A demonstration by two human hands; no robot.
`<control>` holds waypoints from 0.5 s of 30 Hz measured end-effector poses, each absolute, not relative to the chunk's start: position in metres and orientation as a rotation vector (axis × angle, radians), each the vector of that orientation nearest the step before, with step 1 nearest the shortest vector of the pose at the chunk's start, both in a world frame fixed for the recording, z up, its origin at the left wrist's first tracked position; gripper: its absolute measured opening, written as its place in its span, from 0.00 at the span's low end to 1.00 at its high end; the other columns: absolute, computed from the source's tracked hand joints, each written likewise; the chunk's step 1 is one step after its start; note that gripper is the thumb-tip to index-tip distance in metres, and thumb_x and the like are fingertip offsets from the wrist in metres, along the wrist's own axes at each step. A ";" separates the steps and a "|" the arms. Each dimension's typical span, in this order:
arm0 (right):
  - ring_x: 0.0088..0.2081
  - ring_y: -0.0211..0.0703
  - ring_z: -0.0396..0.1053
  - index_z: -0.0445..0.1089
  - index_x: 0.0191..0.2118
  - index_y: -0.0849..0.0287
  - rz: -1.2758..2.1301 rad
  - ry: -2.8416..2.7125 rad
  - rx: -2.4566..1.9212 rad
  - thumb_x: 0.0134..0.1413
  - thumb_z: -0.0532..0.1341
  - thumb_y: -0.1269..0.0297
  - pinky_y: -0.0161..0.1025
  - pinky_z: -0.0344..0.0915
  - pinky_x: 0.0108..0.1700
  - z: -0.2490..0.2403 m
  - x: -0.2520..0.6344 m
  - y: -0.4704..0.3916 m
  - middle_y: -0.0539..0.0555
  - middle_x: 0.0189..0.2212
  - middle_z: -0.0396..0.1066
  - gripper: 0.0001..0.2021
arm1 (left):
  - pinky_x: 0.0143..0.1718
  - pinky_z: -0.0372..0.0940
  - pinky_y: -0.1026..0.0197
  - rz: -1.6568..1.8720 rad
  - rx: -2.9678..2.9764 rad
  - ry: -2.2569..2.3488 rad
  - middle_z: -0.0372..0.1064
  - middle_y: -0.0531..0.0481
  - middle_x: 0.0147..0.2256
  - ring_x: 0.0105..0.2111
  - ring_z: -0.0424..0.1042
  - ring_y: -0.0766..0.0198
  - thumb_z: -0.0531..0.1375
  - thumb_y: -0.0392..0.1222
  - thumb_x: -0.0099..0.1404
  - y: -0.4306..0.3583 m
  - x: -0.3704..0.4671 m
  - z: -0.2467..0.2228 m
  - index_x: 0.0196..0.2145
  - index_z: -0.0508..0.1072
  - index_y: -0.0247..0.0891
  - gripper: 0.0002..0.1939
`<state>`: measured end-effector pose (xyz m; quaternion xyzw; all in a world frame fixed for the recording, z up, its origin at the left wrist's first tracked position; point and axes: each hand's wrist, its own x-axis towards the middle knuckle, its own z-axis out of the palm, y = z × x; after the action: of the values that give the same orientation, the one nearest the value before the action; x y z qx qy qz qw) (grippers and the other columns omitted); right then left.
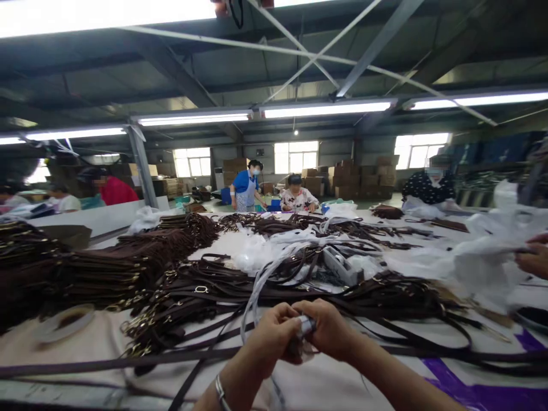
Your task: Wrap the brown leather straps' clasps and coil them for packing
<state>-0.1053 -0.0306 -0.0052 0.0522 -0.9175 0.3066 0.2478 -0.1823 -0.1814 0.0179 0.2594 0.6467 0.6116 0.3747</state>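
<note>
- Centrally, low in the frame, the left hand (274, 335), silver band (221, 393) at its wrist, pinches a small, pale silvery-grey wrapped piece (305, 325) between closed fingers.
- The right hand (329, 330) closes on the same piece from the other side, the two hands nearly touching; its exact material is too blurred to tell.
- Just beyond them, a long, thin whitish strip (258, 285) arcs up towards the centre, over dark brown straps with gold-coloured metal fittings (261, 295).
- A grey open box (341, 265) sits among the straps right of centre, near crumpled white plastic (256, 251).
- At left, flat dark brown pieces (105, 271) lie in stacked rows; a pale round roll (64, 323) lies below.
- Shiny purple tape (483, 394) crosses the white tabletop (342, 379) at lower right.
- At the right edge, another person's hand (533, 257) is beside translucent white plastic sheeting (483, 257).
</note>
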 end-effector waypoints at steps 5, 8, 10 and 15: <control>0.33 0.40 0.70 0.72 0.49 0.61 1.865 -2.499 0.258 0.40 0.66 0.72 0.33 0.63 0.33 0.012 -0.095 -0.021 0.51 0.36 0.75 0.25 | 0.19 0.66 0.65 1.455 0.900 1.714 0.70 0.51 0.26 0.22 0.69 0.65 0.61 0.48 0.59 -0.190 -0.188 0.017 0.36 0.68 0.36 0.13; 0.40 0.45 0.73 0.66 0.60 0.59 2.325 -2.262 0.240 0.41 0.72 0.65 0.40 0.67 0.42 0.012 -0.092 -0.011 0.56 0.43 0.76 0.36 | 0.26 0.67 0.63 1.330 1.203 1.824 0.72 0.49 0.29 0.26 0.71 0.64 0.60 0.44 0.62 -0.196 -0.188 0.019 0.36 0.71 0.35 0.09; 0.44 0.47 0.74 0.65 0.61 0.58 2.485 -2.122 0.174 0.43 0.73 0.60 0.44 0.66 0.49 0.010 -0.092 -0.006 0.59 0.45 0.76 0.37 | 0.34 0.67 0.62 1.280 1.504 1.889 0.73 0.49 0.32 0.32 0.71 0.63 0.59 0.38 0.63 -0.200 -0.186 0.022 0.35 0.74 0.36 0.05; 0.48 0.51 0.73 0.74 0.52 0.58 2.319 -2.175 0.076 0.45 0.72 0.56 0.46 0.65 0.53 0.006 -0.097 -0.008 0.58 0.47 0.76 0.27 | 0.44 0.64 0.60 1.130 2.095 1.944 0.72 0.48 0.33 0.40 0.69 0.60 0.59 0.26 0.58 -0.203 -0.184 0.020 0.32 0.72 0.37 0.08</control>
<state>-0.0972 -0.0080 0.0058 0.0240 -0.6837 0.7291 -0.0193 -0.1836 -0.2026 0.0198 0.6814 0.6321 0.3674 0.0342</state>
